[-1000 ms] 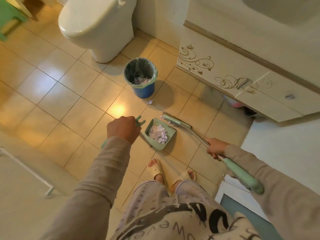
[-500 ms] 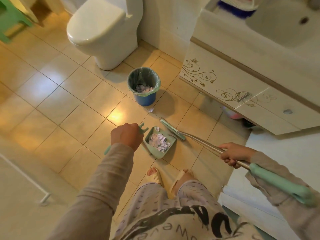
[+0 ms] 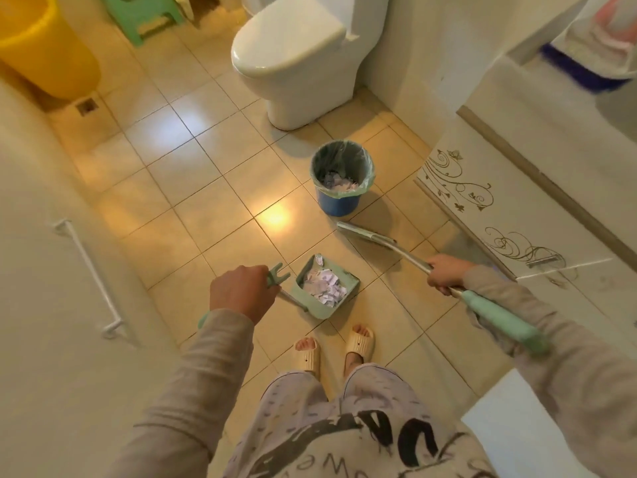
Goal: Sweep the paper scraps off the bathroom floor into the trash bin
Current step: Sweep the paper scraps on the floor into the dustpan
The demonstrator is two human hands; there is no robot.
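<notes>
A green dustpan (image 3: 349, 281) rests on the tiled floor in front of my feet, holding a heap of white and lilac paper scraps (image 3: 324, 283). My left hand (image 3: 241, 292) is shut on the top of the dustpan's long handle. My right hand (image 3: 446, 273) is shut on the broom's metal shaft; the broom head (image 3: 362, 232) lies on the floor between the dustpan and the bin. The blue trash bin (image 3: 341, 182), lined with a clear bag, stands beyond the broom head and has scraps inside.
A white toilet (image 3: 293, 60) stands behind the bin. A vanity cabinet (image 3: 517, 208) with swirl decoration runs along the right. A yellow bucket (image 3: 41, 46) and green stool (image 3: 144, 15) are far left. A white rail (image 3: 89, 274) is on the left wall.
The view has tilted up and back, showing more of the room. The broom head has swung away from the dustpan toward the bin. My left hand has stayed on the dustpan handle.
</notes>
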